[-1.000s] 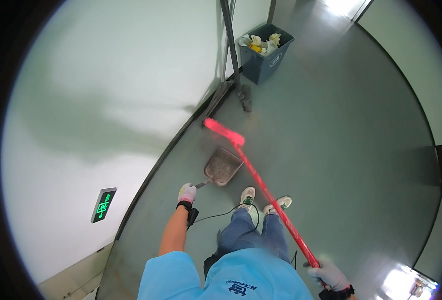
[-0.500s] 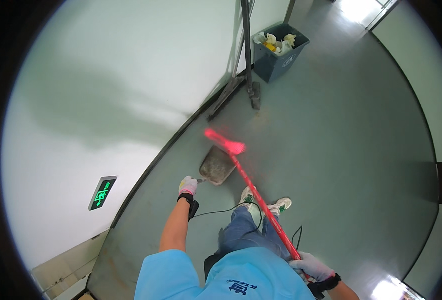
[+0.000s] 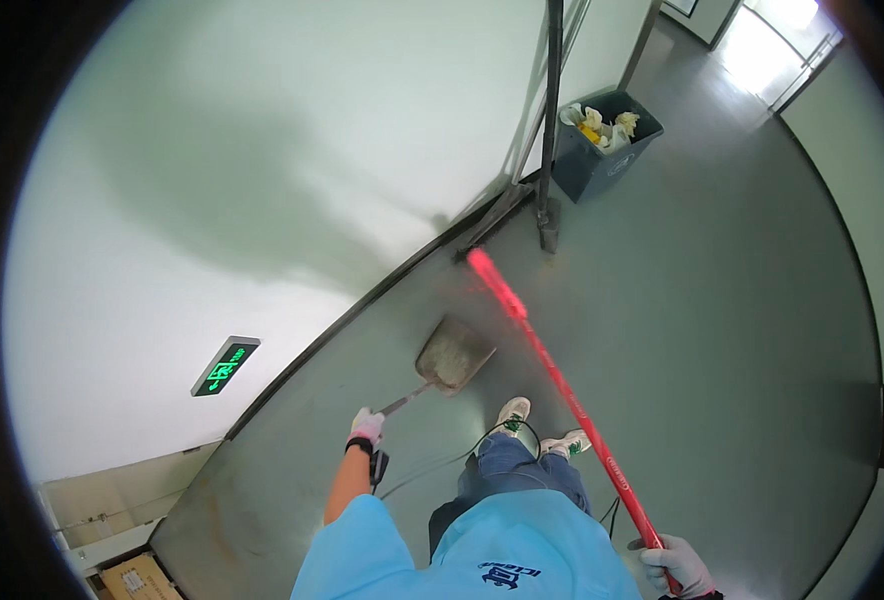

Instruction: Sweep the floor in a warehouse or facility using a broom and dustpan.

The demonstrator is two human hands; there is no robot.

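Broom (image 3: 562, 372): one, right hand (image 3: 678, 566); dustpan (image 3: 454, 354): one, left hand (image 3: 367, 427)

Red broom (image 3: 552, 365), grey dustpan (image 3: 454, 354), white gloves, dark blue bin (image 3: 602, 160), grey-green floor (image 3: 722, 330)

The red broom (image 3: 562, 380) head, upper middle, is blurred. The right hand (image 3: 677, 567) is cut by the lower edge. A cardboard box (image 3: 137, 578), lower left, is cropped.
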